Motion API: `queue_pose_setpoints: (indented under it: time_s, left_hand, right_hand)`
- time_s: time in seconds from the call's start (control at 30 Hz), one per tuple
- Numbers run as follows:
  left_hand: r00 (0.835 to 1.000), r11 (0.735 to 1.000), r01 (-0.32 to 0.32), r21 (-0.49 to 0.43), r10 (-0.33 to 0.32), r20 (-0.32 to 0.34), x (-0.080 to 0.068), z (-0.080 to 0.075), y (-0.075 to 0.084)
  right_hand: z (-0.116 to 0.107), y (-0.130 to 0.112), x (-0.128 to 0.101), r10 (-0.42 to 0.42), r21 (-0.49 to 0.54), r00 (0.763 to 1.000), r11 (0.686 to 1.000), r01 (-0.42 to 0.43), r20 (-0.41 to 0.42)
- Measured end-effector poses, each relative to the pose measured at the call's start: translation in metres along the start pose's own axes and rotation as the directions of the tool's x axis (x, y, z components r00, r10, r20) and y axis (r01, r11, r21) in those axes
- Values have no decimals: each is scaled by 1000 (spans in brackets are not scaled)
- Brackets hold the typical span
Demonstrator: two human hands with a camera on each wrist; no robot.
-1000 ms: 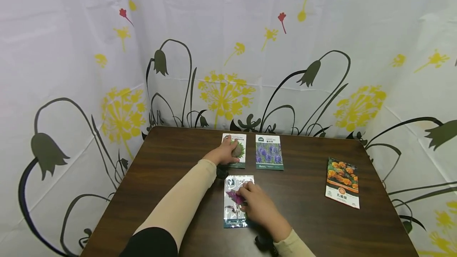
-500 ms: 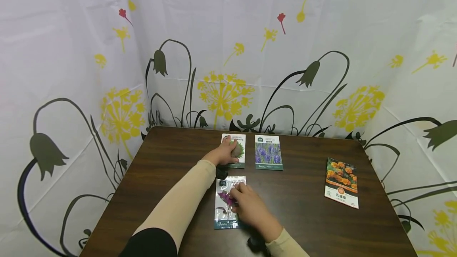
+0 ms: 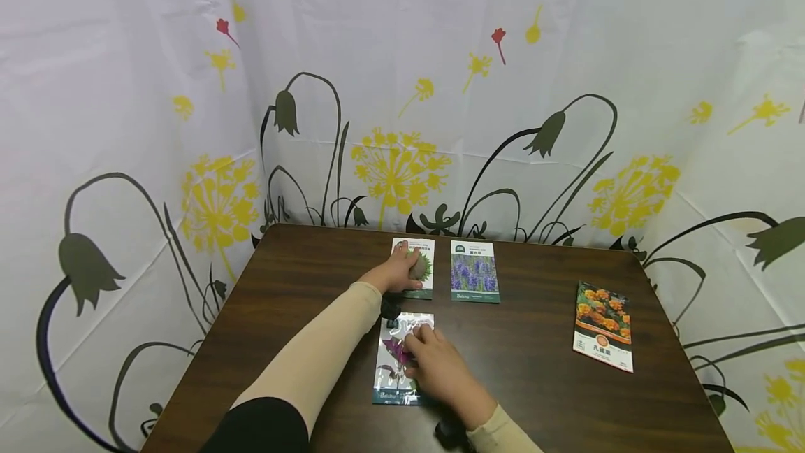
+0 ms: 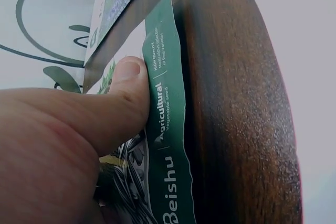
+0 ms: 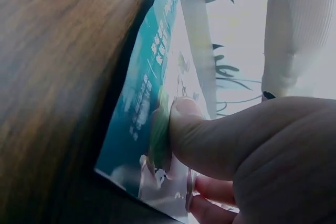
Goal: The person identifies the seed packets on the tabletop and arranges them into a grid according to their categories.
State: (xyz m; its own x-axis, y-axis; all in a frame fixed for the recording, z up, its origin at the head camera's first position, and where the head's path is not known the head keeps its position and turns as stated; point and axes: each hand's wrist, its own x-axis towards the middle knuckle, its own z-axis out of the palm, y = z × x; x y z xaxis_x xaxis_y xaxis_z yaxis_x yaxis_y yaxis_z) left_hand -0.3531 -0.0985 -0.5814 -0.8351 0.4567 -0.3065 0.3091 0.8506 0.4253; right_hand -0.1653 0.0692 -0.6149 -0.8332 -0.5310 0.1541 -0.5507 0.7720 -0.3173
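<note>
In the head view, my left hand (image 3: 400, 269) rests on a sunflower seed packet (image 3: 425, 247) near the table's far edge, covering its left part. The left wrist view shows the thumb (image 4: 128, 85) lying on that packet beside its green bottom band; the other fingers are mostly hidden. Nearer to me, my right hand (image 3: 437, 365) holds a shiny white seed packet (image 3: 391, 368) with a purple flower by its right side. Seen from the right wrist, the thumb (image 5: 189, 124) lies on its face and curled fingers (image 5: 214, 198) show at its edge.
A seed packet with purple-blue flower spikes (image 3: 474, 271) lies right of the sunflower one. Farther right is an orange-flower packet (image 3: 602, 326), slightly turned. All lie on a dark wooden table (image 3: 528, 397) before a flower-printed white curtain (image 3: 534, 19).
My right hand has shifted the purple-flower packet a little to the left, and it now lies slightly tilted, below the sunflower packet. The left hand stays on the sunflower packet.
</note>
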Motion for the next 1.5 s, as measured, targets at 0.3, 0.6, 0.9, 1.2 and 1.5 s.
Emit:
queue_pose_setpoints:
  time_s: [0.3,0.6,0.9,1.2,1.5]
  left_hand:
    - [1000,1000,-9,23,9,-19,1,-7,-3]
    - [1000,1000,-4,5,4,5,-2,0,-3]
    - [1000,1000,-11,10,11,-5,1,2,-5]
    - [1000,1000,-15,23,15,-9,2,3,-5]
    - [1000,1000,-3,18,3,4,2,2,-3]
  right_hand:
    - [-4,2,5,-25,51,1000,998,26,-9]
    - [-12,0,-7,-62,118,998,991,58,32]
    - [-12,1,-8,-62,168,997,984,53,50]
    - [-13,4,-11,-50,205,997,978,36,63]
    - [-25,5,-13,-56,285,994,958,28,90]
